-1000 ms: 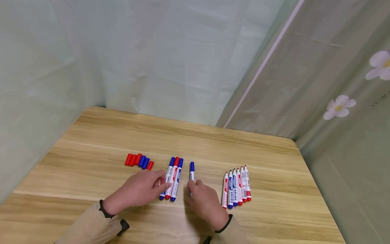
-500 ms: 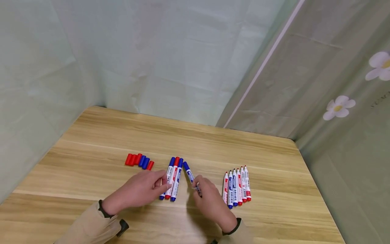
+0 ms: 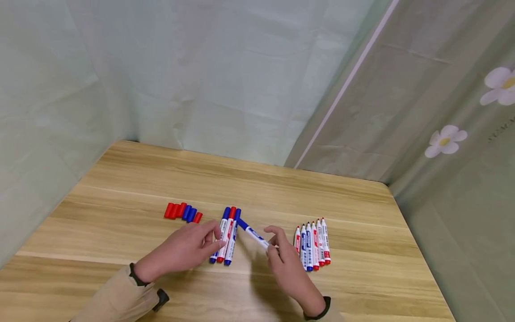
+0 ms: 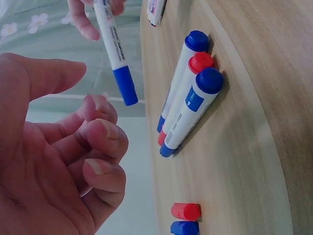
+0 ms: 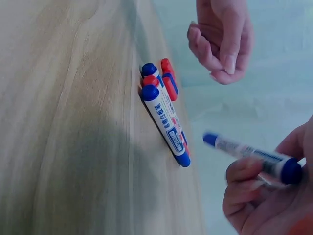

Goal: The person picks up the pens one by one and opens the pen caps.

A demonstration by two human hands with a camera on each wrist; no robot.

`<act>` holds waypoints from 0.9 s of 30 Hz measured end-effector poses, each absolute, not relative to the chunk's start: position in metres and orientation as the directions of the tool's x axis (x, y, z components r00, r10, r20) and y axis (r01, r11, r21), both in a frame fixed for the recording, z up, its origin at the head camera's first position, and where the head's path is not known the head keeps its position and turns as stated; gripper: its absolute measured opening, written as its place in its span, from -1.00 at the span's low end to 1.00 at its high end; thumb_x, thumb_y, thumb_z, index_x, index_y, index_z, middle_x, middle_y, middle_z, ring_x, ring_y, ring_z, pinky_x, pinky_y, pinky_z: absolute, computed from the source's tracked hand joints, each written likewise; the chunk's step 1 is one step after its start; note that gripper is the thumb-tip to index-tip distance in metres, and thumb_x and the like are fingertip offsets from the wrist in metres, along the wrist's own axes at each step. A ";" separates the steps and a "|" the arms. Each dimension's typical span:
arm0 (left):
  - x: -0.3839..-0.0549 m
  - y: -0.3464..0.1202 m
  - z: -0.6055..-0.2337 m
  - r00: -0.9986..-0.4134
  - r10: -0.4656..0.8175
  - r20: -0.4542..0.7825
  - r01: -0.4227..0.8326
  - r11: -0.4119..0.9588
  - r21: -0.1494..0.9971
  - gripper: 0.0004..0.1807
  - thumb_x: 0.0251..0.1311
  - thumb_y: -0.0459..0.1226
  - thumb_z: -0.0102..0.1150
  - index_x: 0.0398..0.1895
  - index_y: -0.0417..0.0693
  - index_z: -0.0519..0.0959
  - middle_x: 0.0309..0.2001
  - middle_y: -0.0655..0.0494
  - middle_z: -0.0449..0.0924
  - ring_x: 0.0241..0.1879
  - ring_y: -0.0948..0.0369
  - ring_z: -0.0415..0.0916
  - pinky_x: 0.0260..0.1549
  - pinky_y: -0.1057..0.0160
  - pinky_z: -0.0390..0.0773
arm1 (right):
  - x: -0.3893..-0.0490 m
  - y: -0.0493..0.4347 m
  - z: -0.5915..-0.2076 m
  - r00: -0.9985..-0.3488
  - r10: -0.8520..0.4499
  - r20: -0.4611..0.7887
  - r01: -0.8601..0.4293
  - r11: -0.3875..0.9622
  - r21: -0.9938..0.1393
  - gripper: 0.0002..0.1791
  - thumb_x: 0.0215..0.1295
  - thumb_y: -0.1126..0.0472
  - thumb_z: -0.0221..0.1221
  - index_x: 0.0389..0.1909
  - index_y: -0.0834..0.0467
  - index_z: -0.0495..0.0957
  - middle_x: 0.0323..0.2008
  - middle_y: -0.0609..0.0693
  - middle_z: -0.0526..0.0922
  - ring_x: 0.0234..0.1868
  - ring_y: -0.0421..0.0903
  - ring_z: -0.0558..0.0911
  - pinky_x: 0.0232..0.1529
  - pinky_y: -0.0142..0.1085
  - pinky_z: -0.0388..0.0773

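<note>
My right hand [image 3: 290,267] grips a white marker [image 3: 255,236] with a blue cap near its rear end. In the right wrist view that marker [image 5: 249,152] is lifted off the table, thumb on one side and fingers on the other. Its capped end points toward my left hand [image 3: 187,250]. My left hand hovers with loosely curled fingers and holds nothing; in the left wrist view a gap separates its fingertips from the marker. Beside it lie three capped markers [image 4: 188,98], two blue and one red, side by side on the table.
Several uncapped red and blue markers [image 3: 315,246] lie in a row on the right, tips pointing away. Several loose red and blue caps [image 3: 182,211] lie in a row on the left. The wooden table [image 3: 257,183] meets a hanging curtain [image 3: 225,89] at the back.
My right hand has picked the blue marker up from the table, tilted its capped end leftward and drawn back to the right. My left hand has stayed nearly still.
</note>
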State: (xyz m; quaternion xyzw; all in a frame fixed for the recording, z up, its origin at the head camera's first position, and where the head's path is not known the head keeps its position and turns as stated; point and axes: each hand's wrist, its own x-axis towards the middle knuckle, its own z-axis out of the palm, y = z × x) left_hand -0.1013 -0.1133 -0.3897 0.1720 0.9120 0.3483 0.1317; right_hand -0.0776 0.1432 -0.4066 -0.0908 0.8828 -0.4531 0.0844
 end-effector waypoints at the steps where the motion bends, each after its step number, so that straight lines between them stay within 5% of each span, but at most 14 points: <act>1: -0.101 -0.113 -0.390 -0.908 0.404 -0.112 0.227 0.699 0.678 -0.80 0.24 -0.04 0.21 -0.22 0.10 0.48 -0.60 0.26 0.36 -0.66 0.33 0.27 -0.64 0.40 0.21 | -0.077 0.144 -0.406 -0.967 -0.244 -0.070 -0.078 0.550 -0.832 -0.65 0.46 0.29 -0.15 0.18 -0.03 0.34 -0.36 0.13 0.50 -0.60 -0.27 0.39 -0.63 -0.40 0.36; 13: -0.101 -0.112 -0.391 -0.884 0.445 -0.142 0.228 0.677 0.700 -0.58 0.23 -0.06 0.23 0.12 0.12 0.42 -0.40 0.34 0.47 -0.71 0.32 0.30 -0.70 0.37 0.29 | -0.072 0.155 -0.400 -0.934 -0.342 -0.101 -0.016 0.323 -0.946 -0.68 0.49 0.35 -0.24 -0.04 0.13 0.50 -0.54 0.09 0.38 -0.69 -0.29 0.32 -0.66 -0.48 0.27; 27: -0.100 -0.118 -0.392 -0.764 0.641 -0.081 0.349 0.515 0.783 -0.83 0.28 -0.01 0.16 -0.11 0.28 0.54 -0.32 0.33 0.53 -0.62 0.40 0.34 -0.66 0.39 0.35 | -0.074 0.152 -0.399 -0.897 -0.420 -0.134 0.014 0.276 -0.961 -0.70 0.51 0.29 -0.18 -0.11 0.16 0.56 -0.57 0.03 0.37 -0.67 -0.27 0.29 -0.63 -0.49 0.24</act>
